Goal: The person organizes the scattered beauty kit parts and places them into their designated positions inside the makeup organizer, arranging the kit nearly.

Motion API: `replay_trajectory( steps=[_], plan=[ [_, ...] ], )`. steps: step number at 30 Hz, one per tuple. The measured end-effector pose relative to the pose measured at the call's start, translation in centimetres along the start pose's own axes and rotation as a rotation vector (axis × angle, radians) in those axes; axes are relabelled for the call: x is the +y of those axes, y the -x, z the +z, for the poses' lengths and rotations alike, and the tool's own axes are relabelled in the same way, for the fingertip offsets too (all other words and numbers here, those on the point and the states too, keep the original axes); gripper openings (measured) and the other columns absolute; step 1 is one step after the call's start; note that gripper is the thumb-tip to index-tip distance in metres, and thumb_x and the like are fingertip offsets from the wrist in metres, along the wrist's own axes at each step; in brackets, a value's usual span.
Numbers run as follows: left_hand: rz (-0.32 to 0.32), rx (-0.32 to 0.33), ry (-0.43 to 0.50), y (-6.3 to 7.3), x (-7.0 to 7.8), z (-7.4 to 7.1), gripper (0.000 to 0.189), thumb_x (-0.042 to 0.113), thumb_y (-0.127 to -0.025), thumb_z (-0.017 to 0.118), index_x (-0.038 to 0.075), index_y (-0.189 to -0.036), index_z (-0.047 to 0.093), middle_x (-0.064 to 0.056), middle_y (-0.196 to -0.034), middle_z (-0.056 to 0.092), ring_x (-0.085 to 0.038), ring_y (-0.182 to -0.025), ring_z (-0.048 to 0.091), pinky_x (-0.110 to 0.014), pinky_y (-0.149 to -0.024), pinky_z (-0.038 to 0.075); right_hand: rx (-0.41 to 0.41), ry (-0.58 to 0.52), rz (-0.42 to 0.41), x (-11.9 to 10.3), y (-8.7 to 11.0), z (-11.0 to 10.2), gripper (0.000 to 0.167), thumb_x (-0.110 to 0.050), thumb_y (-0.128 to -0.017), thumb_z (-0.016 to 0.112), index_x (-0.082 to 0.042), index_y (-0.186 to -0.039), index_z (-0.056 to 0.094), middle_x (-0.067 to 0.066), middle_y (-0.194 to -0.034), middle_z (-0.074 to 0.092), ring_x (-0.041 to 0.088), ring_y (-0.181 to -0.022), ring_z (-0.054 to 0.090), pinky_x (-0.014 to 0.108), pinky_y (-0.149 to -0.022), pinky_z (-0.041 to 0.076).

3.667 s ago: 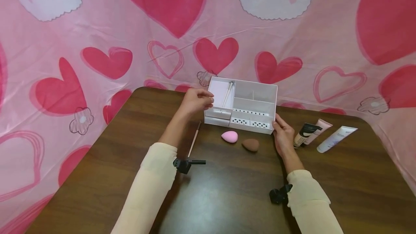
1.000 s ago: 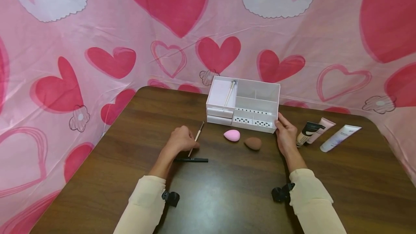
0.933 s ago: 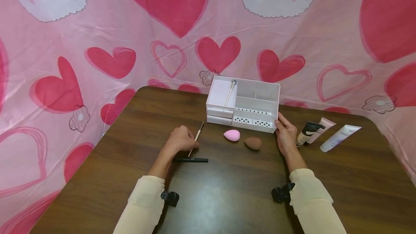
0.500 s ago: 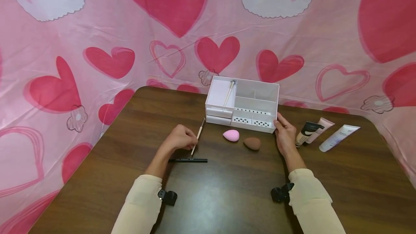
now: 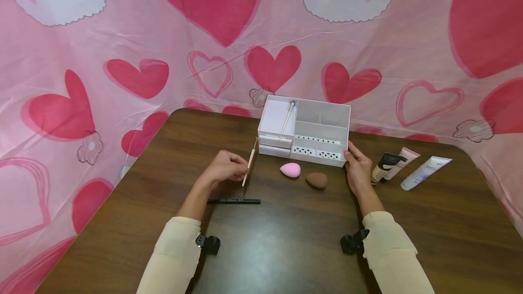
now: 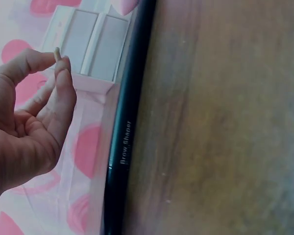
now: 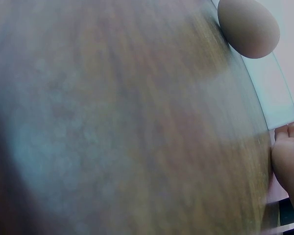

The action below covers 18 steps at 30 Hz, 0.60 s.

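Thumb and fingertips of my left hand (image 5: 224, 167) pinch a thin makeup brush (image 5: 251, 159) with a pale handle. It slants over the table, its far tip near the drawers of a white makeup organizer (image 5: 324, 111). The left wrist view shows only a handle end (image 6: 57, 54) between the fingers. At the organizer's front right corner, my right hand (image 5: 359, 173) rests against the side with its fingers extended. A black pencil marked "Brow Shaper" (image 6: 125, 142) lies closest to the left wrist camera. Two slim brushes (image 5: 288, 116) lean inside the organizer's left compartment.
In front of the organizer lie a pink makeup sponge (image 5: 290, 170) and a brown one (image 5: 317, 180). Right of my right hand are a black-capped tube (image 5: 385, 168), a pink tube (image 5: 402, 162) and a white tube (image 5: 426, 173). A heart-print cloth (image 5: 220, 8) hangs behind the table.
My left hand has come down from the organizer to the table and taken hold of the brush. It has since lifted the brush slightly toward the organizer. The right hand stays put.
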State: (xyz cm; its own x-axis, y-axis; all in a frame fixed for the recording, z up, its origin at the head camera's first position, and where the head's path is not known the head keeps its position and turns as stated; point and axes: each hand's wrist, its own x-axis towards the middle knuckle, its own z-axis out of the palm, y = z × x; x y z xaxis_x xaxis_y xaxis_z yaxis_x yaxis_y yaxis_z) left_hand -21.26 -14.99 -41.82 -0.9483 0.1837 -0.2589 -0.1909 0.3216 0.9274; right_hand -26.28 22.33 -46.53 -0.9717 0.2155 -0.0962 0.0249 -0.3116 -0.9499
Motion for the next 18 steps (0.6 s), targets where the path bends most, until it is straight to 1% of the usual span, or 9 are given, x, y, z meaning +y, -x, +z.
replay_trajectory(
  steps=[5, 9, 13, 16, 18],
  plan=[
    [0.006, -0.024, 0.056, 0.1, 0.4, -0.1, 0.028, 0.005, -0.094, 0.064, -0.016, -0.112, 0.066, 0.001, -0.074, 0.070, -0.008, -0.067, 0.064, -0.024, -0.065, 0.060, 0.001, 0.000, 0.000, 0.0, 0.0, 0.0, 0.051, 0.001, -0.104, 0.046, 0.000, -0.154, 0.037, 0.014, -0.164, 0.034, 0.013, -0.143, 0.041, 0.026, -0.122, 0.034],
    [0.003, -0.026, 0.114, 0.1, 0.6, -0.1, 0.029, 0.003, -0.094, 0.062, -0.019, -0.114, 0.063, 0.002, -0.073, 0.070, -0.006, -0.065, 0.064, -0.023, -0.064, 0.059, -0.001, 0.002, 0.002, 0.0, 0.1, -0.1, 0.051, 0.000, -0.104, 0.046, 0.000, -0.154, 0.036, 0.014, -0.164, 0.034, 0.013, -0.143, 0.041, 0.022, -0.120, 0.036],
    [0.020, -0.025, 0.149, 0.2, 1.0, -0.1, 0.030, 0.002, -0.093, 0.061, -0.020, -0.115, 0.061, 0.003, -0.072, 0.070, -0.006, -0.064, 0.064, -0.023, -0.065, 0.060, 0.011, -0.002, -0.005, 0.1, 0.1, -0.1, 0.050, 0.000, -0.104, 0.047, 0.000, -0.153, 0.038, 0.014, -0.163, 0.036, 0.008, -0.136, 0.047, 0.015, -0.111, 0.043],
    [0.034, -0.022, 0.165, 0.3, 1.4, -0.1, 0.030, 0.001, -0.092, 0.060, -0.019, -0.114, 0.061, 0.005, -0.070, 0.069, -0.006, -0.063, 0.064, -0.024, -0.065, 0.060, 0.014, 0.001, -0.014, 0.1, 0.0, -0.2, 0.050, 0.001, -0.104, 0.047, 0.000, -0.153, 0.038, 0.015, -0.163, 0.035, 0.004, -0.129, 0.051, 0.011, -0.103, 0.046],
    [0.039, -0.018, 0.173, 0.3, 1.7, -0.1, 0.030, 0.001, -0.091, 0.060, -0.019, -0.114, 0.061, 0.005, -0.070, 0.069, -0.006, -0.063, 0.064, -0.024, -0.066, 0.060, 0.013, -0.003, -0.014, 0.2, 0.0, -0.2, 0.050, 0.001, -0.104, 0.047, 0.001, -0.153, 0.038, 0.016, -0.163, 0.035, 0.003, -0.127, 0.052, 0.010, -0.101, 0.047]
  ],
)
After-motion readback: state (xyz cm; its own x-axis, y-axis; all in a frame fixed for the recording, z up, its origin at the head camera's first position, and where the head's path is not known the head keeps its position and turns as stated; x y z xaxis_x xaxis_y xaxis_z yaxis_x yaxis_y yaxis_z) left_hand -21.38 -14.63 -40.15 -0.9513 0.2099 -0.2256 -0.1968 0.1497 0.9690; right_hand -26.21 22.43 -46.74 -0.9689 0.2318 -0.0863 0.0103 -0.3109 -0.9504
